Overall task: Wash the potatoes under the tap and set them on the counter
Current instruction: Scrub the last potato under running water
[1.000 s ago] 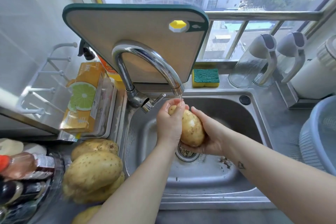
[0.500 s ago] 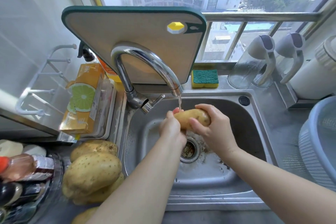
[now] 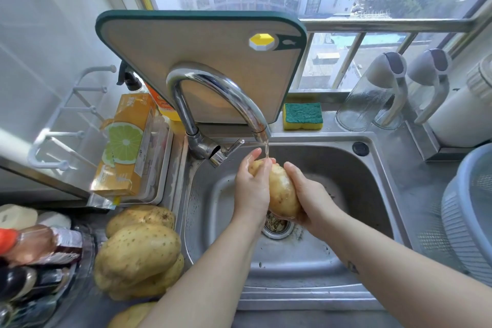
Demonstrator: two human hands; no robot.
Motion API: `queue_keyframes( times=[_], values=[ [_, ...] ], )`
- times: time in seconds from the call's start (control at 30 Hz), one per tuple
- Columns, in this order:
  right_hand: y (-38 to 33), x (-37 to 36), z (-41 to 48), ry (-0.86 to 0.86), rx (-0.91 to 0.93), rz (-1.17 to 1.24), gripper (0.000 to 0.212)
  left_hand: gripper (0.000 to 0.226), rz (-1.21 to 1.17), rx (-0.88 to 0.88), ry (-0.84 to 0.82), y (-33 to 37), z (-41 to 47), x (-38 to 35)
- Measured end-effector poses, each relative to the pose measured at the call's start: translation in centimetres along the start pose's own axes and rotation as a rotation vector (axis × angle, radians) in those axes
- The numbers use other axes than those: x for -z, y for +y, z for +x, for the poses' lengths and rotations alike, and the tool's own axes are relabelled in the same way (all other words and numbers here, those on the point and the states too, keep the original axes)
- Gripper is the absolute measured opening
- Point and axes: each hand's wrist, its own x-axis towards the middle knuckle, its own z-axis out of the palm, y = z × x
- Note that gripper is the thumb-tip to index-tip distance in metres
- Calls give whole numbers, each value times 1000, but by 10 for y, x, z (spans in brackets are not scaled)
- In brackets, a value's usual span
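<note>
Head view: one potato (image 3: 283, 192) is held over the sink (image 3: 292, 298) between both hands, right under the tap (image 3: 221, 93). A thin stream of water (image 3: 266, 150) falls from the tap onto its upper end. The potato is oval and pale yellow-brown, wet and glossy, with small dark specks. It is tilted, with one end raised toward the spout and the other lowered over the drain strainer (image 3: 277, 228). The left hand (image 3: 251, 189) is laid over its upper left side, with the fingers curved across the top. The right hand (image 3: 311, 194) is cupped round its lower right side. Both hands are thus clamped on it, close together, with only the potato between them.

Four more potatoes can be counted in a heap of potatoes (image 3: 138, 253) on the steel tabletop (image 3: 412, 194), just left of the sink. One lies at the back, a large one on top, one beneath it, and one at the bottom edge, partly hidden by the left forearm. These look dull and speckled.

Behind the tap one cutting board (image 3: 202, 61) is leaned against the window. Beside it, one sponge (image 3: 303, 116), green over yellow, is set on the ledge. Two clear jugs (image 3: 372, 96) with grey lids are seen to the right. One orange box (image 3: 125, 146) with a lime slice printed on it is propped left of the tap. One pale basket (image 3: 468, 221) is seen at the right edge.
</note>
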Motion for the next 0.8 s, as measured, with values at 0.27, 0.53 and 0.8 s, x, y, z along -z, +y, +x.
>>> queue_keyframes(
  times=[0.27,0.53,0.8],
  values=[
    [4,4,-9,18,39,110,33,24,-256,239,-16,16,-1,-12],
    [-4,9,-11,-109,-294,222,41,17,25,70,-272,5,-4,1],
    [-7,12,-7,-147,-329,206,40,26,-331,289,-324,27,-1,5]
  ],
)
